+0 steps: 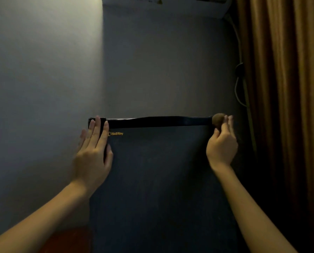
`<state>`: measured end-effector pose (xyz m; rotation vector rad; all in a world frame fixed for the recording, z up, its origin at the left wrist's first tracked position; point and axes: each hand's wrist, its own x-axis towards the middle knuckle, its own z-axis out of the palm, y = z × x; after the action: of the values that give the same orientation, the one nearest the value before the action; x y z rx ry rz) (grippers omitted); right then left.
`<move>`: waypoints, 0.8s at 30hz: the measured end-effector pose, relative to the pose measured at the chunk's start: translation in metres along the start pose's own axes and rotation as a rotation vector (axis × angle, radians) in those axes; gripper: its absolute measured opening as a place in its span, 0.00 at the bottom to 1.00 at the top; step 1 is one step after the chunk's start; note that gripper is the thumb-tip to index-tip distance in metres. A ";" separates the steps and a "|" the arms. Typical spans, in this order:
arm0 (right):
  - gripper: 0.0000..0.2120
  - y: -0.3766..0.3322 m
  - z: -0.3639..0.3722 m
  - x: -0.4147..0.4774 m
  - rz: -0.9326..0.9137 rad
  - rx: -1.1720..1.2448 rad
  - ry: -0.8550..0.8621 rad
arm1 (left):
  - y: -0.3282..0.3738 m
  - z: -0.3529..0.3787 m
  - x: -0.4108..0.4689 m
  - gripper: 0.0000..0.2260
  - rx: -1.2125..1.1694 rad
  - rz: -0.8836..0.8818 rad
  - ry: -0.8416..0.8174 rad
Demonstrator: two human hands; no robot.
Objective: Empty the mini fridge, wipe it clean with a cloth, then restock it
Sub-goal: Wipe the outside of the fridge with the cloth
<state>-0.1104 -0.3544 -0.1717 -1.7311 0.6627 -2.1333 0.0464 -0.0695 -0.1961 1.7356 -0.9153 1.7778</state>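
A dark blue mini fridge [158, 179] fills the lower middle of the head view, its door closed and a yellow WellWay logo near the top left. My left hand [93, 152] lies flat with straight fingers against the door's upper left corner, fingertips over the black top strip [158, 122]. My right hand [221, 145] is at the fridge's top right corner and grips a small round brown object [217, 119] between its fingers. The fridge's inside is hidden.
A grey wall rises behind the fridge. A brown curtain [284, 106] hangs close on the right, with a cable [239, 84] running down beside it. An air-conditioner unit [170, 4] sits at the top. A reddish-brown surface [66, 241] shows at the lower left.
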 end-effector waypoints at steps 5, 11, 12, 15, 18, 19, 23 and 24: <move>0.25 -0.017 0.008 -0.021 -0.498 0.037 -0.161 | -0.004 -0.002 0.000 0.26 0.031 0.037 -0.011; 0.24 0.014 -0.007 0.019 -0.168 0.058 -0.068 | -0.018 -0.005 0.001 0.24 0.050 0.099 0.012; 0.23 0.013 -0.006 0.020 -0.061 0.081 -0.050 | -0.019 -0.005 0.001 0.24 0.042 0.095 0.012; 0.23 0.001 0.000 0.010 0.026 0.089 -0.014 | -0.016 -0.003 0.000 0.24 0.015 0.069 0.009; 0.24 -0.017 0.011 -0.006 -0.110 0.051 -0.012 | -0.013 -0.002 -0.001 0.24 -0.016 0.052 -0.004; 0.24 -0.025 0.015 -0.014 -0.177 0.049 -0.028 | -0.012 -0.003 -0.001 0.24 -0.025 0.045 -0.009; 0.24 -0.071 0.036 -0.053 -0.374 0.092 -0.105 | -0.011 -0.009 0.003 0.24 -0.042 0.027 -0.028; 0.24 -0.082 0.041 -0.062 -0.397 0.103 -0.119 | -0.011 -0.011 0.004 0.24 -0.040 0.027 -0.038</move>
<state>-0.0533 -0.2592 -0.1728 -2.0469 0.1819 -2.2386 0.0472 -0.0544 -0.1908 1.7453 -0.9880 1.7364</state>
